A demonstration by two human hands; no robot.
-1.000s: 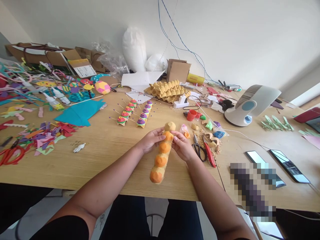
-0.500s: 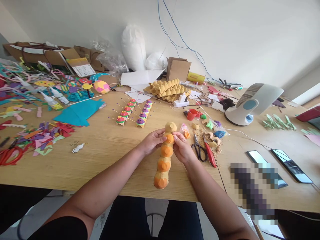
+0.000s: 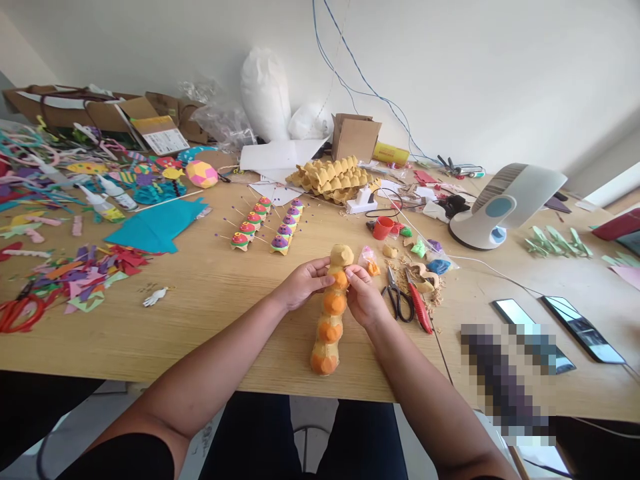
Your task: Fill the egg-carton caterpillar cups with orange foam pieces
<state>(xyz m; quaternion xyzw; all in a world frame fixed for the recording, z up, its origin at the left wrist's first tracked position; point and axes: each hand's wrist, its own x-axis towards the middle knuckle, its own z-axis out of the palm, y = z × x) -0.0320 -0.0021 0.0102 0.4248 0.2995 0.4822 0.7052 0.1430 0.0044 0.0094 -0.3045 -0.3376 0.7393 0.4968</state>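
Between my hands is an egg carton strip (image 3: 329,332), tan cardboard with several bumps in a row. Orange clay caps most of the bumps, and the one at the far end is bare. My left hand (image 3: 307,285) grips the strip from the left, its thumb on an orange cap near the far end. From the other side my right hand (image 3: 364,293) holds it, thumb and fingers at the same cap. Beyond lie two finished-looking strips, a red and green one (image 3: 251,225) and a purple one (image 3: 287,227), both with pin-like sticks poking out.
Right of my hands lie black-handled scissors (image 3: 399,299), a red cutter (image 3: 419,303), carton scraps and a red cup (image 3: 383,227). Egg trays (image 3: 333,179) are stacked behind. A white fan (image 3: 495,212) and phones (image 3: 583,331) stand farther right. Paper scraps (image 3: 90,273) and red scissors (image 3: 20,312) cover the left.
The near end of the egg carton strip has swung slightly to the right. Both hands keep their hold in nearly the same place.
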